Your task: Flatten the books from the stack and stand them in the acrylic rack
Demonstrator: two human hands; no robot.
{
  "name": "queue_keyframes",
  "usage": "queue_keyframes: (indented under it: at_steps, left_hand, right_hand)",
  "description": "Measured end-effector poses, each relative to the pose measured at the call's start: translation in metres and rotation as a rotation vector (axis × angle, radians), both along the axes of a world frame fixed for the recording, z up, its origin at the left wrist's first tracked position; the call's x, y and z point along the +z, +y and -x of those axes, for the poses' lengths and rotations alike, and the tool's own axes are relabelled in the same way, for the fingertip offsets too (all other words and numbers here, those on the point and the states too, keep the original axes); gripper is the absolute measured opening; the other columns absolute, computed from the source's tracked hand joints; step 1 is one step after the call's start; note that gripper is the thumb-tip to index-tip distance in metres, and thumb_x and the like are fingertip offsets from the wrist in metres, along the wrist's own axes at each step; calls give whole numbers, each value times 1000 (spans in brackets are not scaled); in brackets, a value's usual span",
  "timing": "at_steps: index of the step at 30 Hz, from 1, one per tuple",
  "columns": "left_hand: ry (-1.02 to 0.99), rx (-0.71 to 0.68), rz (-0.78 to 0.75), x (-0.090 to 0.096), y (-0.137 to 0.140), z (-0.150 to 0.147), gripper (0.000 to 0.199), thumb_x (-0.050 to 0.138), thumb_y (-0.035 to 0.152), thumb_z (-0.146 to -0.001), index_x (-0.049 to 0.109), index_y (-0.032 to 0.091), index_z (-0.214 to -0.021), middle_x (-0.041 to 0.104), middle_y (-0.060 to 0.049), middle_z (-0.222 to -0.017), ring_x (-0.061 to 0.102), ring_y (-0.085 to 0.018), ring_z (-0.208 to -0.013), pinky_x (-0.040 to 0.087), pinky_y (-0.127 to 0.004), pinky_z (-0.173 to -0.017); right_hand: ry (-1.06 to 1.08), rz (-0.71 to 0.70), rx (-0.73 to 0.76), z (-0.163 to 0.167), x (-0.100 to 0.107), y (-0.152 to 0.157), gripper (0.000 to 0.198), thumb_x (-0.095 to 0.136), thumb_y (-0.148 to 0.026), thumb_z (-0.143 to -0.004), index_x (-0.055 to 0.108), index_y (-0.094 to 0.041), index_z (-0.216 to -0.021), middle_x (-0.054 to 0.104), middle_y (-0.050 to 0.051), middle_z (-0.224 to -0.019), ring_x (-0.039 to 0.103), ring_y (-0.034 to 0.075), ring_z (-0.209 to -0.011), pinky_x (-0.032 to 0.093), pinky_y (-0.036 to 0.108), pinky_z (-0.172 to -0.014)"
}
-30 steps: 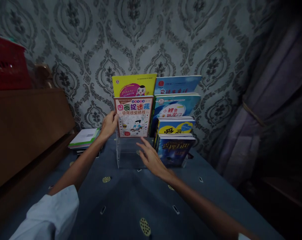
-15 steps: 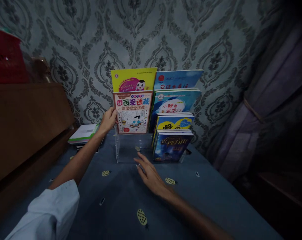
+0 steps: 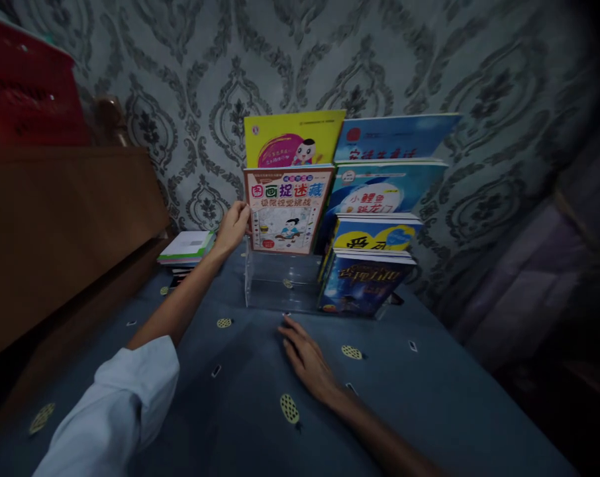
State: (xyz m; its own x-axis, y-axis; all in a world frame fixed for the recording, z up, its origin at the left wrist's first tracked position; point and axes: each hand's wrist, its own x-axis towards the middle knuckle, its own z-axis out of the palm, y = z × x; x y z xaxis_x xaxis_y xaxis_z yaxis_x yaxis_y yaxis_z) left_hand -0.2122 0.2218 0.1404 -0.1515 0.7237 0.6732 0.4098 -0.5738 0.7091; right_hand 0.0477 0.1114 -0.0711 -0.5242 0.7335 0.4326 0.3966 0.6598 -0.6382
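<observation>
A clear tiered book stand (image 3: 283, 270) holds children's books in two columns. My left hand (image 3: 234, 226) is closed at the left edge of a picture book (image 3: 289, 222) with a brown-framed cover; some fingertips are hidden behind it. Behind that book rises a yellow book (image 3: 293, 136). In the right column stand a blue book (image 3: 397, 136), a teal book (image 3: 387, 185), a yellow-and-blue book (image 3: 377, 233) and a dark blue book (image 3: 362, 285). My right hand (image 3: 307, 361) is low over the cloth in front of the stand, fingers apart and holding nothing.
A small pile of books (image 3: 187, 245) lies left of the stand, beside my left forearm. A brown wooden cabinet (image 3: 71, 232) with a red basket (image 3: 29, 86) on it borders the left side. A curtain (image 3: 523, 278) hangs at the right. Dark patterned cloth (image 3: 250, 411) covers the table.
The view has shifted, so the stand and books appear farther right and higher. My right hand has drawn back from the stand toward me. My left hand stays at the picture book's edge.
</observation>
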Motion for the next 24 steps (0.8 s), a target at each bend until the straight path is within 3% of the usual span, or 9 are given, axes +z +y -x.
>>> queue_keyframes:
  at_steps: [7, 13, 16, 19, 22, 24]
  left_hand:
    - [49, 27, -18, -24, -28, 9, 26, 47, 44, -97, 52, 19, -105, 65, -5, -99, 65, -20, -95, 53, -23, -61]
    - [88, 72, 58, -55, -35, 37, 29, 48, 45, -95, 54, 19, -108, 67, -6, -102, 66, -20, -99, 54, -27, -72]
    - [357, 313, 217, -73, -38, 58, 26, 43, 36, -97, 55, 19, -113, 67, -8, -110, 64, -21, -106, 53, -33, -87]
    - [552, 557, 384, -90, -46, 86, 32, 50, 32, -93, 56, 15, -119, 62, -17, -128, 53, -30, -126, 42, -47, -108]
    - [620, 659, 532, -102, -51, 116, 58, 58, 44, -89, 48, 10, -135, 44, -27, -148, 32, -42, -144, 28, -63, -113]
    - [798, 699, 722, -105, -51, 134, 76, 53, 55, -90, 34, 10, -149, 29, -25, -159, 18, -41, -150, 25, -66, -113]
  right_hand:
    - [-24, 40, 4, -2, 4, 1, 39, 43, -36, -100, 65, -21, -128, 53, 12, -148, 50, 27, -137, 45, 50, -112]
    - [-17, 46, -7, -1, 5, -1, 38, 43, -36, -100, 66, -22, -126, 55, 12, -146, 53, 27, -134, 47, 49, -111]
    - [-15, 48, -14, 0, 2, 0, 38, 43, -37, -100, 66, -21, -126, 56, 13, -145, 53, 28, -134, 46, 50, -111]
    - [-22, 56, -8, 0, 0, 0, 40, 41, -38, -100, 65, -20, -127, 56, 14, -145, 52, 28, -135, 44, 51, -112]
    - [-26, 66, -2, 0, 1, 0, 40, 41, -39, -100, 65, -21, -127, 55, 13, -146, 51, 28, -136, 45, 51, -112]
    - [-32, 73, -4, -1, 3, -1, 40, 41, -38, -100, 65, -21, -127, 55, 12, -146, 51, 27, -136, 45, 50, -112]
